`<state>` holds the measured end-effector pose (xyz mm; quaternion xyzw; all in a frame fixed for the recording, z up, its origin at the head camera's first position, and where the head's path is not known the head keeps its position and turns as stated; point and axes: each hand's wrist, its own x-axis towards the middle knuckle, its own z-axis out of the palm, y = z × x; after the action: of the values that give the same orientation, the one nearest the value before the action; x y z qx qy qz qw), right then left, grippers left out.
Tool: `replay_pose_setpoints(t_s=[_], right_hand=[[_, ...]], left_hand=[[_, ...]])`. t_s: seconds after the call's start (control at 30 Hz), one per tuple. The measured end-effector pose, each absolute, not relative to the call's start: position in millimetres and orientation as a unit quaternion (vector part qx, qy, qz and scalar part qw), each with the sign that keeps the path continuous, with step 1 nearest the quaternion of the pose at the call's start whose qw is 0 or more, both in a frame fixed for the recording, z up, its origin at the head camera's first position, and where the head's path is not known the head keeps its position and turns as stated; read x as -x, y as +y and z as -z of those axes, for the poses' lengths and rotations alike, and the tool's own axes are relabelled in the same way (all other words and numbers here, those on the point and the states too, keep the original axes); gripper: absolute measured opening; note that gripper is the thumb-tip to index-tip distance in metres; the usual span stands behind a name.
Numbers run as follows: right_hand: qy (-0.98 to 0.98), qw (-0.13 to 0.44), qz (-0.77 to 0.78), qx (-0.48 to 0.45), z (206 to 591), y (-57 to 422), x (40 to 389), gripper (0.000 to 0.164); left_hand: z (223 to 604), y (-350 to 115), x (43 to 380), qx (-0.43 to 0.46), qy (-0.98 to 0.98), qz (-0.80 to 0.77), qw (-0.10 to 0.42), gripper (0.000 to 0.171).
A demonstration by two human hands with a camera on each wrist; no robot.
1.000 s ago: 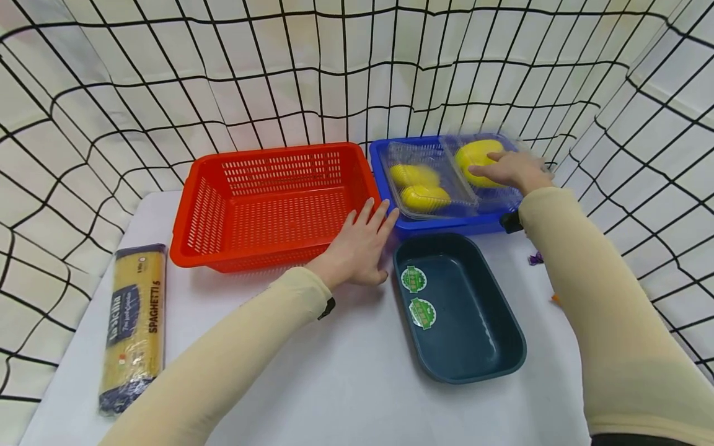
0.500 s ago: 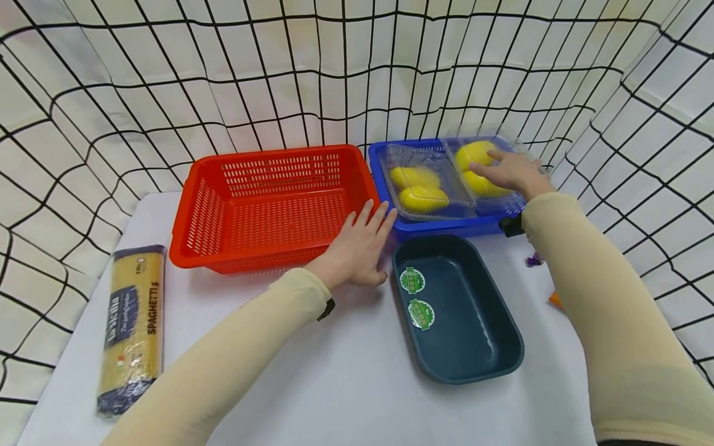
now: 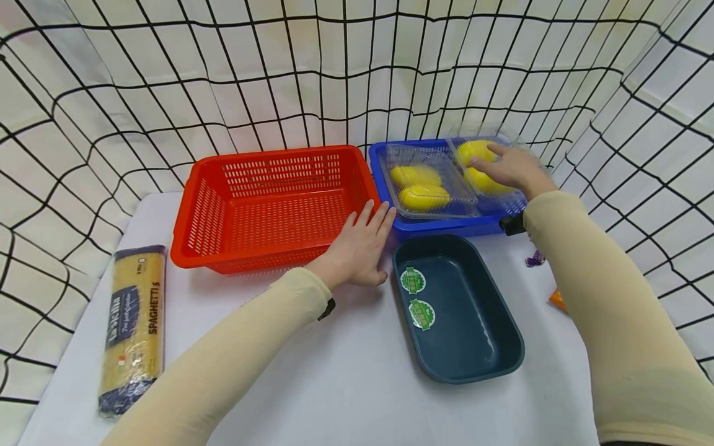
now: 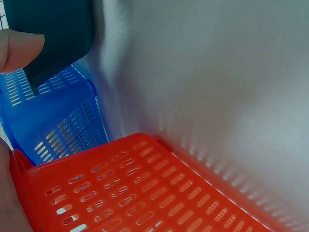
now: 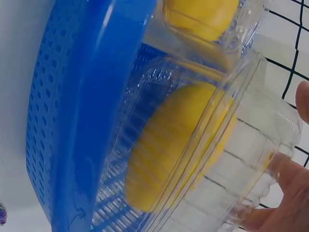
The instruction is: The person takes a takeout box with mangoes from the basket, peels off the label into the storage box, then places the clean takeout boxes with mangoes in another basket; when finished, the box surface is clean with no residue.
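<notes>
My right hand [image 3: 515, 170] holds the right-hand clear plastic box [image 5: 260, 140] by its lid, the fingers curled over it. Two smooth yellow oval fruits [image 3: 484, 181] show inside; their exact kind is unclear. Beside it, another clear plastic box [image 3: 460, 198] with two yellow fruits [image 3: 425, 198] lies in the blue basket [image 3: 435, 227]. The left hand [image 3: 357, 248] rests with spread fingers at the right front corner of the red basket [image 3: 273, 255], near the blue basket. In the left wrist view only a thumb [image 4: 21, 48] and the hand's edge show.
A dark teal tray [image 3: 463, 322] with green stickers stands in front of the blue basket. At the left lies a spaghetti pack [image 3: 134, 328]. Small purple [image 3: 534, 259] and orange [image 3: 558, 300] items lie by the right sleeve. Black netting [image 3: 346, 74] encloses the table [image 3: 334, 384].
The right-hand box has shifted slightly right and back under my right hand, and more of its front fruit shows. The left hand stays in place.
</notes>
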<state>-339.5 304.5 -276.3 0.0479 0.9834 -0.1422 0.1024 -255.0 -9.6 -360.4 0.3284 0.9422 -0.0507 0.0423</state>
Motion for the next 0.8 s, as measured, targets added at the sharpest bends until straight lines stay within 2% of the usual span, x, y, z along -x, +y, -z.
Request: replay_pose_setpoints(t_s=[0.53, 0.8], right_hand=[[0.984, 0.059, 0.166, -0.030, 287.7, 294.1, 342.0, 0.078], [0.983, 0.063, 0.173, -0.021, 290.4, 283.1, 339.8, 0.076]], left_hand=[[360.4, -6.7, 253.2, -0.334, 0.941, 0.036, 0.053, 0.120], [361.6, -20.2, 260.4, -0.326, 0.938, -0.056, 0.098, 0.114]])
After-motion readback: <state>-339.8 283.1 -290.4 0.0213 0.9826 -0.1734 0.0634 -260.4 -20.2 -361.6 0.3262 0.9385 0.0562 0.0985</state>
